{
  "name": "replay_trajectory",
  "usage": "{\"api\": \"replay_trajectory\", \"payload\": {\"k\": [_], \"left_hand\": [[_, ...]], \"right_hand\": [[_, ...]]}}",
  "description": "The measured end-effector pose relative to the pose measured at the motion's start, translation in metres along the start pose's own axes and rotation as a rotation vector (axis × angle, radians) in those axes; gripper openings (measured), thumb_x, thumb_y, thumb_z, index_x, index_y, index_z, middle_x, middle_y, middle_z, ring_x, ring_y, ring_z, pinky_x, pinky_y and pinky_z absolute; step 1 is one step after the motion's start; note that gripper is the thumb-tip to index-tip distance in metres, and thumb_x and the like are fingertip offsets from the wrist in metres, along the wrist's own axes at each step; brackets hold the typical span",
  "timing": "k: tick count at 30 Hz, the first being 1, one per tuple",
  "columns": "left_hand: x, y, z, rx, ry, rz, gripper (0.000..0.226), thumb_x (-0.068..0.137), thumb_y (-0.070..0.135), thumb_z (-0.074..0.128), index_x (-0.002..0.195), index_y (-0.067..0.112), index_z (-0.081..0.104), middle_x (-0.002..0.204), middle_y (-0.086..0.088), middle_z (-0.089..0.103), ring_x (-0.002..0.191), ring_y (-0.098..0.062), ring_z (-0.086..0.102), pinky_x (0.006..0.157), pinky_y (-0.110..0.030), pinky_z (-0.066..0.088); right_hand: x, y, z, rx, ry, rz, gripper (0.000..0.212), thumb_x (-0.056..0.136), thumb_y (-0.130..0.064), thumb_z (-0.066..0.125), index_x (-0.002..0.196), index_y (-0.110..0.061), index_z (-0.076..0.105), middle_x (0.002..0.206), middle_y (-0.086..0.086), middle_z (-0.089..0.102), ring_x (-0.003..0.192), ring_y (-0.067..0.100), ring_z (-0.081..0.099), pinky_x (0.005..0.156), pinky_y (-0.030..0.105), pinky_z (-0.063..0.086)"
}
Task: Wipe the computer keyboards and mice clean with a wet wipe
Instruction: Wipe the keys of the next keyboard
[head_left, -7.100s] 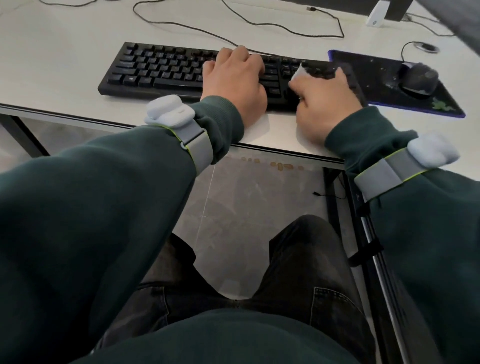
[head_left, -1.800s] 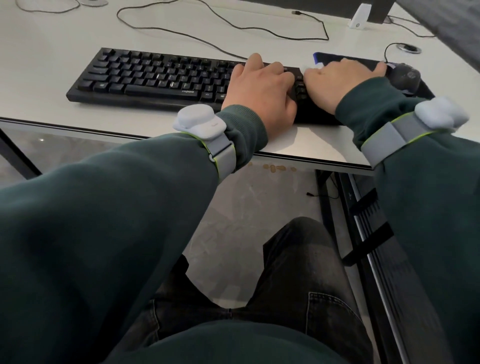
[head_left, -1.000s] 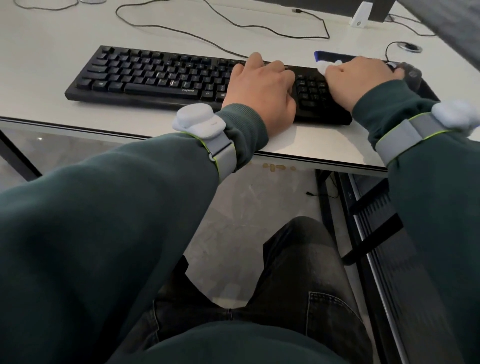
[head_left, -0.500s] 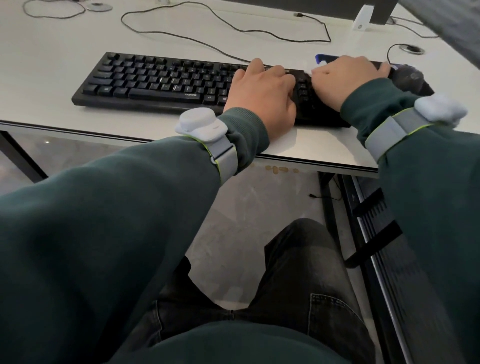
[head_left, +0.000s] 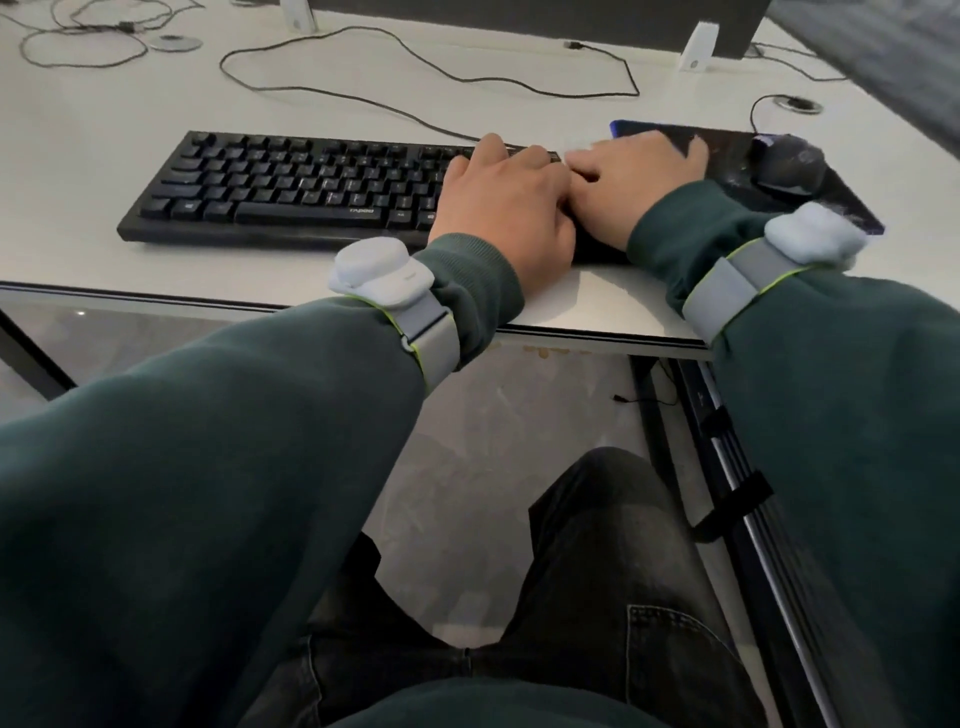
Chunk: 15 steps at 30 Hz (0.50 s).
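Here, the left hand (head_left: 509, 197) rests with relaxed fingers on the black plastic keyboard (head_left: 291, 187); the right hand (head_left: 634, 182) beside it is blurred, so I cannot tell its grip.

Left hand (head_left: 506, 200) on keyboard (head_left: 291, 182), right hand (head_left: 631, 184) near mouse (head_left: 789, 169)

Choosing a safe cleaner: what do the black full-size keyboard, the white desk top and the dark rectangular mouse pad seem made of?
Black keyboard: matte plastic, moulded keycaps with dull sheen.
White desk top: smooth laminate or painted board, probably; even soft reflection.
Dark mouse pad: thin, flat, blue-edged; cloth or rubber, unclear.
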<state>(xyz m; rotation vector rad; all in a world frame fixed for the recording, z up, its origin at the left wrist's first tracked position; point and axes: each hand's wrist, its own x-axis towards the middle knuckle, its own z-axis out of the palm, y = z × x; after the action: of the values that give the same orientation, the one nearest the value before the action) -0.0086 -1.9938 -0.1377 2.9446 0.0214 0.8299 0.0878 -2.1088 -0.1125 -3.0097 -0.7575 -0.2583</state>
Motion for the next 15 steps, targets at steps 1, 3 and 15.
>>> {"api": "replay_trajectory", "payload": {"k": [1,3,15], "left_hand": [[-0.001,0.000,0.000,0.003,0.004,-0.004,0.023,0.086,0.029,0.042,0.095,0.020,0.061,0.105,0.002,0.062,0.108,-0.031,0.048,0.080,-0.038,0.031],[-0.001,-0.001,-0.002,-0.002,0.014,-0.010,0.016,0.085,0.029,0.041,0.089,0.022,0.055,0.104,0.002,0.062,0.107,-0.032,0.048,0.081,-0.038,0.034],[0.000,-0.001,-0.002,0.007,-0.005,-0.031,0.027,0.086,0.031,0.040,0.098,0.021,0.062,0.107,0.003,0.062,0.110,-0.031,0.048,0.086,-0.041,0.037]], "right_hand": [[0.000,0.002,-0.002,-0.004,-0.012,0.013,0.045,0.085,-0.047,0.021,0.090,-0.030,0.061,0.112,-0.002,0.064,0.116,0.033,0.048,0.108,0.068,0.014],[0.000,0.010,-0.013,-0.046,-0.006,0.083,0.047,0.083,-0.047,0.022,0.088,-0.021,0.062,0.101,0.007,0.061,0.103,0.033,0.049,0.109,0.065,0.016],[-0.013,0.013,-0.019,0.051,-0.019,-0.128,0.042,0.087,-0.043,0.034,0.115,-0.052,0.064,0.111,-0.004,0.065,0.111,0.033,0.050,0.107,0.060,0.026]]}}
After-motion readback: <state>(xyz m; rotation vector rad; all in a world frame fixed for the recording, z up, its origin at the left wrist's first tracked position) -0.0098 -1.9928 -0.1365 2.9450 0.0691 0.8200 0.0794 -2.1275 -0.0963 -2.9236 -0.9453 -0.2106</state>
